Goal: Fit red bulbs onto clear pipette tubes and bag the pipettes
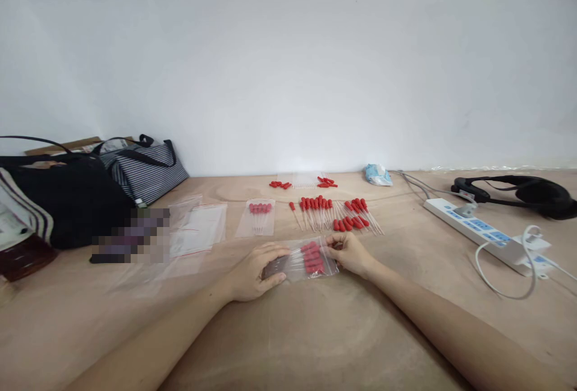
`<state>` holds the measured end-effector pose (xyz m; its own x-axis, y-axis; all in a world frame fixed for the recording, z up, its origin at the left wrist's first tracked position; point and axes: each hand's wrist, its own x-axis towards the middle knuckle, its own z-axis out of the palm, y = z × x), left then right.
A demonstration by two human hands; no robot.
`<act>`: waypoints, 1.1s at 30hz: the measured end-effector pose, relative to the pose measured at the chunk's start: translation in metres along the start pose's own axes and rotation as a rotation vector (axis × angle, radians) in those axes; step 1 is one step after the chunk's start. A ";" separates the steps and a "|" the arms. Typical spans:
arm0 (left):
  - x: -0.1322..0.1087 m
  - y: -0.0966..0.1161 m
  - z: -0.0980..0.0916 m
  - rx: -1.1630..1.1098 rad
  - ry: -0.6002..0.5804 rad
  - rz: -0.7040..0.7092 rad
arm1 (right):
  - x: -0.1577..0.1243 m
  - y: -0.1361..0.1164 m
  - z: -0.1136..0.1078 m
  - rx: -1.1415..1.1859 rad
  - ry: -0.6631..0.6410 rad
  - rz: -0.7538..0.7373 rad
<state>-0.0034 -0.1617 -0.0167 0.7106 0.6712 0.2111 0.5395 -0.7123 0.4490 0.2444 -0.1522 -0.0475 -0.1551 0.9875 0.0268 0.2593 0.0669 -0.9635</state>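
A clear zip bag (295,272) lies on its side near the table's middle, with several red-bulbed droppers (312,259) inside, bulbs to the right. My left hand (256,271) grips the bag's left end between thumb and fingers. At the bag's right, open-end side, my right hand (349,253) pinches the edge with thumb and forefinger. Just behind it lie loose droppers (318,206) in a row, and a heap of more droppers (356,214) to the right. Another bag (243,226) holding droppers rests flat behind my left hand.
Flat clear bags (198,229) are spread at the left, beside a blurred-out dark object (130,238). Black and striped bags (148,169) stand behind. Red bulbs (280,185) and a blue-white packet (377,175) lie by the wall. A power strip (487,235) and black headset (523,196) are right.
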 end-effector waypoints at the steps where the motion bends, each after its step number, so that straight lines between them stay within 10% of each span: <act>1: 0.000 0.000 0.000 -0.001 0.000 0.001 | 0.001 0.000 0.001 -0.041 0.049 -0.028; 10: 0.000 0.002 -0.001 0.004 0.003 0.025 | -0.006 -0.008 0.004 0.061 -0.223 -0.176; 18: 0.023 -0.002 -0.003 -0.049 0.164 -0.141 | -0.003 -0.007 -0.008 0.107 0.040 0.072; 28: 0.088 -0.010 0.004 -0.279 -0.204 -0.402 | -0.007 -0.006 -0.002 0.041 0.107 0.001; 33: 0.079 0.001 -0.004 -0.274 -0.254 -0.403 | -0.007 -0.005 -0.003 0.058 0.111 -0.012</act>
<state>0.0516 -0.1080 0.0038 0.5770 0.7852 -0.2249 0.6781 -0.3071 0.6677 0.2469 -0.1591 -0.0426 -0.0510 0.9966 0.0648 0.2020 0.0739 -0.9766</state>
